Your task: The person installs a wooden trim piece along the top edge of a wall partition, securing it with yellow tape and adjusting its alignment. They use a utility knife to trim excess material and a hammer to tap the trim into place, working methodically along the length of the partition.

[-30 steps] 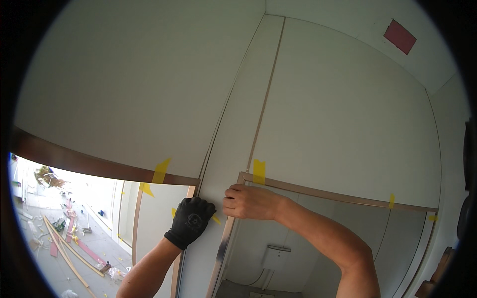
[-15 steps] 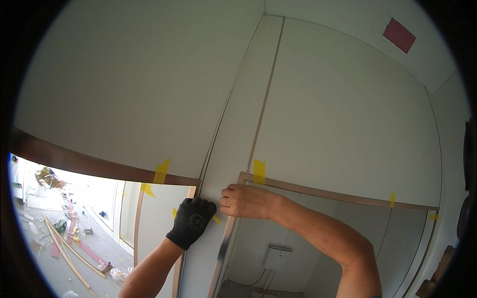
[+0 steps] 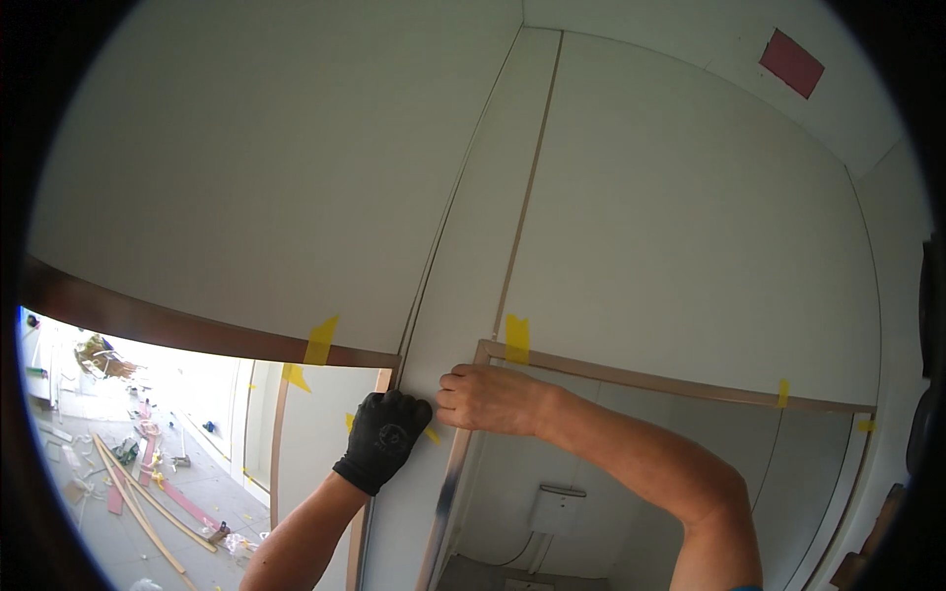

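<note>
My left hand (image 3: 384, 441), in a black glove, is closed in a fist against the narrow white wall strip (image 3: 426, 473) between two frames. A piece of yellow tape shows just beside its knuckles. My right hand (image 3: 488, 399), bare, is closed at the upper corner of the right-hand brownish metal frame (image 3: 650, 380), fingertips toward the glove. A small gap separates the two hands. Whatever either hand pinches is hidden behind the fingers. Above my right hand, a strip of yellow tape (image 3: 517, 340) crosses the frame's top edge.
On the left, a brown frame (image 3: 197, 328) with yellow tape (image 3: 320, 341) tops an opening. Through it, long wooden strips (image 3: 138, 507) and scraps lie on a tiled floor (image 3: 89, 557). Pale panels (image 3: 690, 217) rise above. Beyond the right frame hangs a white box (image 3: 559, 510) with a cable.
The view has shifted very slightly. Both hands keep nearly the same place and closed shape, the left glove a touch nearer the right hand.
</note>
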